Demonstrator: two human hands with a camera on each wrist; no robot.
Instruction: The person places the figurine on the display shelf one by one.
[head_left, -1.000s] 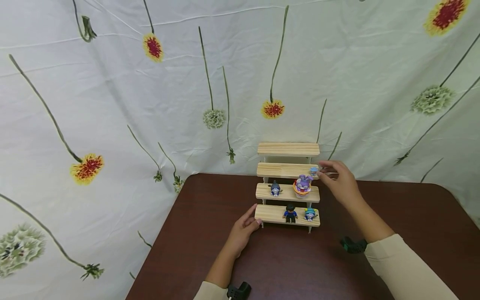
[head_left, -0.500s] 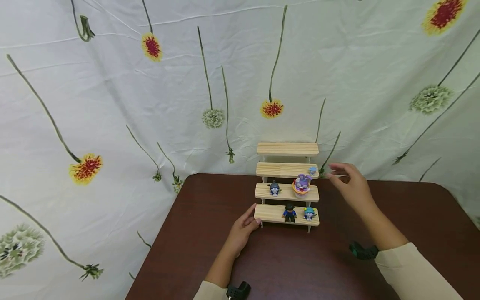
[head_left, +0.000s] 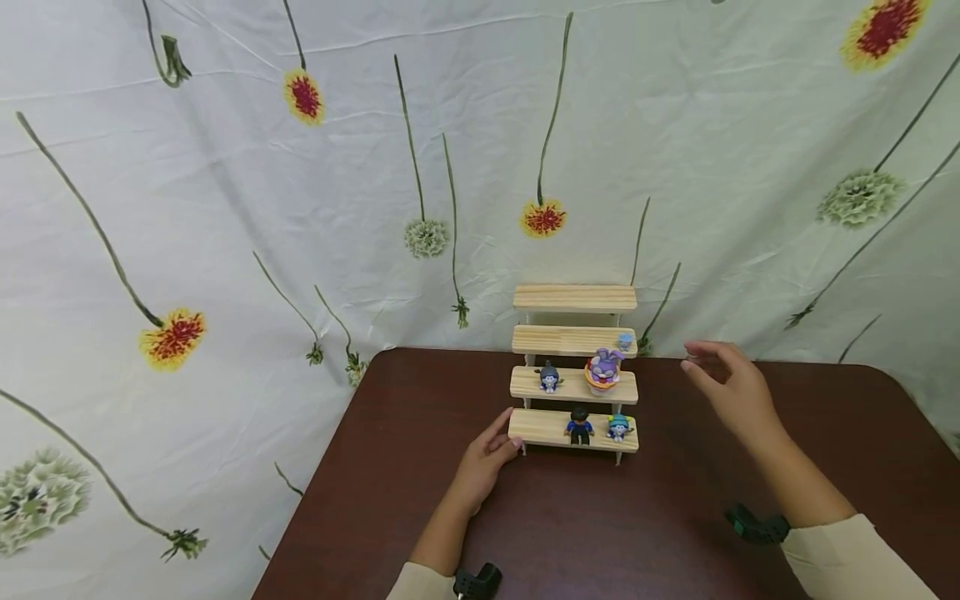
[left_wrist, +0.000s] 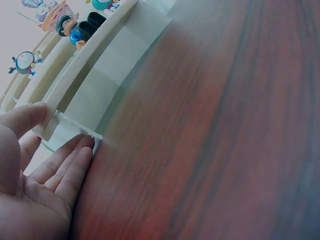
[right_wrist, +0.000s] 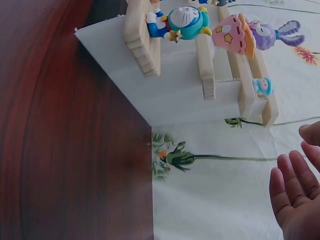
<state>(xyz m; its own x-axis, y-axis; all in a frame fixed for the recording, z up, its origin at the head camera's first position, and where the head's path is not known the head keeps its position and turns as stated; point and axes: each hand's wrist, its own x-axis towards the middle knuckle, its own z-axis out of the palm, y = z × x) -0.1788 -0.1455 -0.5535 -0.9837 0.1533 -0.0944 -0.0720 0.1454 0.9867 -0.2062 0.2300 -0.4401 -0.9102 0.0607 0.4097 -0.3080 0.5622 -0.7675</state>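
Observation:
A four-step wooden display stand (head_left: 540,340) stands on the table near the cloth. My left hand (head_left: 480,468) pinches the left end of its bottom step, thumb against the board and other fingers by the support in the left wrist view. On the bottom step are a black-haired toy figure (head_left: 579,427) and a blue-and-teal figurine (head_left: 618,427). One step up sit a dark-capped figurine (head_left: 550,378) and a purple rabbit figurine (head_left: 603,368). A tiny light-blue figurine (head_left: 626,341) stands at the third step's right end. My right hand (head_left: 738,402), fingers loosely bent, holds nothing right of the stand.
The dark brown table (head_left: 585,533) extends around the stand. Behind it hangs a pale cloth (head_left: 337,167) printed with flowers, close to the stand's back. The top step (head_left: 575,297) carries no figurine.
My right hand has moved away from the tiny light-blue figurine, to the right and a little toward me. The figurine stays on the third step. My left hand keeps its place.

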